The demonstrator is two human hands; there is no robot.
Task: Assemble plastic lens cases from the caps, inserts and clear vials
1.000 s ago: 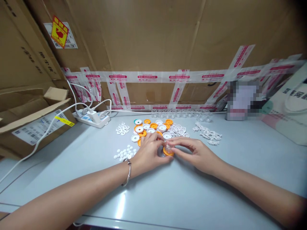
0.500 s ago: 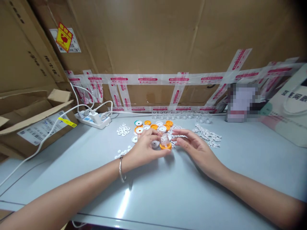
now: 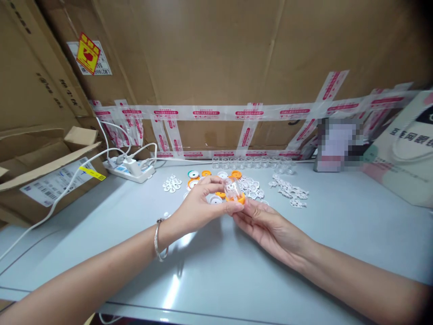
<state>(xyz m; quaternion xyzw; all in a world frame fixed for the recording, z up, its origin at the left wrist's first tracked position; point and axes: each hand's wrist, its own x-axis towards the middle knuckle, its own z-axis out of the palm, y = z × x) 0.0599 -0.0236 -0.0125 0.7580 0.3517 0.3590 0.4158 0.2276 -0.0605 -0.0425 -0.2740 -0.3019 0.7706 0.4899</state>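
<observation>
A small clear plastic capsule (image 3: 232,187) with an orange base is held above the table, slightly tilted, white bits showing inside it. My left hand (image 3: 203,202) is closed on it from the left, thumb along the near side of the base. From the right and below, my right hand (image 3: 272,225) presses its thumb and fingers against the orange base. Just behind the hands lie round white and orange lids (image 3: 236,174), partly hidden by my left hand. Flat white openwork pieces (image 3: 249,186) are spread beyond the capsule.
Clear cups (image 3: 248,163) stand in a row along the back. More white cut-out pieces (image 3: 291,192) lie right, small white discs (image 3: 172,183) left. A power strip (image 3: 137,174) with white cables, an open cardboard box (image 3: 57,180) and a white printed bag (image 3: 402,153) flank the table.
The capsule has been lifted and tilted by my left hand. My right hand has come in from the right, now touching the base from below.
</observation>
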